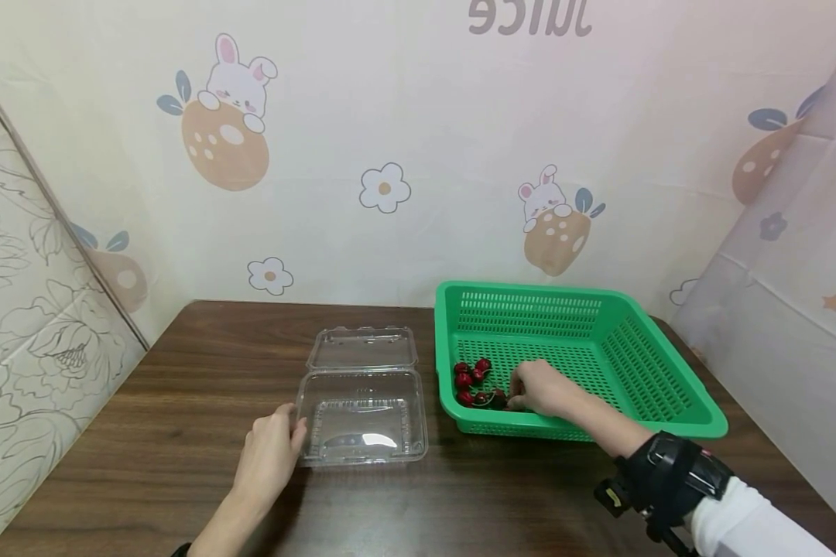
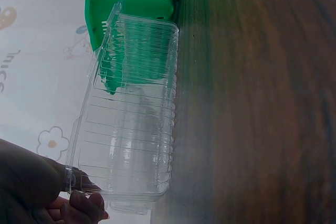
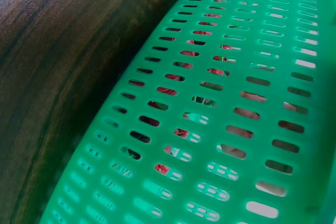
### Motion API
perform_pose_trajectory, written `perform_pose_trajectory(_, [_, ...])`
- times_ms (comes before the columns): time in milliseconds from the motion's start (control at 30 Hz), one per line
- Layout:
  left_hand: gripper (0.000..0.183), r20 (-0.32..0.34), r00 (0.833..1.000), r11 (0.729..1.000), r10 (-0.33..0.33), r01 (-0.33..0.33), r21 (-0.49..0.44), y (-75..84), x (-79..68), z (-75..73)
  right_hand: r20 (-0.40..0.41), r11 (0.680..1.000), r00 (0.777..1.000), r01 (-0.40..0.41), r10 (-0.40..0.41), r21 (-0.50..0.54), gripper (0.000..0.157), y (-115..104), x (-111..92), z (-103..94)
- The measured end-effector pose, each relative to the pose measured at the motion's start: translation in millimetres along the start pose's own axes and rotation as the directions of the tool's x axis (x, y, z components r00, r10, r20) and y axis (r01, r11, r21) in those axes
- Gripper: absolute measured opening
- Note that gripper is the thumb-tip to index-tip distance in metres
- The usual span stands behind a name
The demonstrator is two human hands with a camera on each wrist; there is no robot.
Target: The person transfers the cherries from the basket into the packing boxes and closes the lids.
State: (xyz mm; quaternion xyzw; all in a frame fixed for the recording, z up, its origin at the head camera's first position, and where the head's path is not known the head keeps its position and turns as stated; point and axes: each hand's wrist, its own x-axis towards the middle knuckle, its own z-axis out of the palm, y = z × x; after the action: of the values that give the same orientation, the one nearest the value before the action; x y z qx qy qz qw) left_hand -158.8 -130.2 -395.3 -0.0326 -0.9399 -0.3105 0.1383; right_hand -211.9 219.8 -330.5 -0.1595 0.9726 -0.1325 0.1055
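A clear plastic clamshell box [image 1: 362, 418] lies on the table with its lid folded back. My left hand [image 1: 272, 449] grips the box's left rim; in the left wrist view the fingers [image 2: 84, 205] curl at the box's corner. Several dark red cherries [image 1: 464, 381] lie in the left front part of a green slotted basket [image 1: 669, 422]. Inside that basket, my right hand [image 1: 546, 389] reaches down beside the nearest cherries with bent fingers. Its fingertips are partly hidden, so whether they pinch a cherry is unclear. From the right wrist, the basket's wall [image 3: 210, 98] covers most of the hand.
The dark wooden table [image 1: 181, 387] bears the box at the centre and the basket at the right. A patterned curtain [image 1: 390, 100] hangs behind the table's back edge, with more fabric at both sides. The basket's raised front rim passes under my right wrist.
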Motion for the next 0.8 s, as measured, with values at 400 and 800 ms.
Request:
perform_pose_trajectory(400, [0.028, -0.017, 1.000, 1.000, 0.005, -0.004, 0.012, 0.6, 1.3, -1.3, -0.042, 0.999, 0.998, 0.038, -0.036, 0.039, 0.012, 3.5, 1.3, 0.0])
perform_pose_trajectory(800, [0.028, -0.022, 1.000, 1.000, 0.007, -0.006, 0.019, 1.8, 0.9, -2.6, -0.143, 0.995, 0.988, 0.069, -0.058, 0.075, 0.011, 6.1, -4.1, -2.0])
